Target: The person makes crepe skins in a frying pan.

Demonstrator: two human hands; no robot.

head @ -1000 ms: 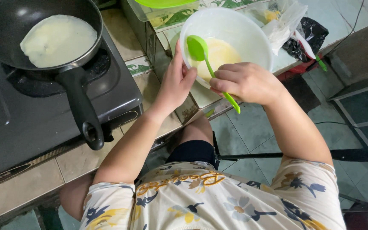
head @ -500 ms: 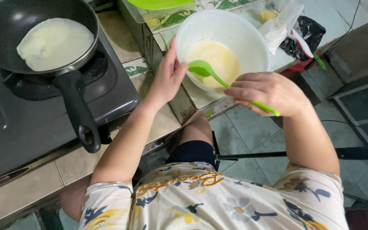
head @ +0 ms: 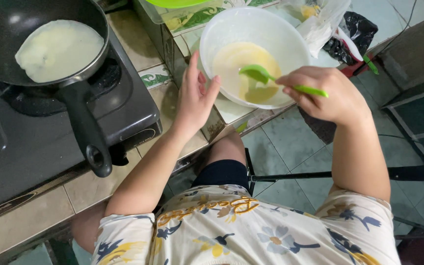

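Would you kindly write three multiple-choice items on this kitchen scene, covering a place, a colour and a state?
1. Where is the ladle's scoop?
A. inside the white bowl
B. in the pan
C. on the floor

2. What colour is the ladle?
A. red
B. green
C. black

3. What lies in the black pan?
A. nothing
B. a thin pale crepe
C. boiling water

Answers: 1 A, the scoop sits in the batter; 2 B, scoop and handle in the right hand are green; 3 B, a flat pale round covers the pan's base, while the left hand rests against the bowl.
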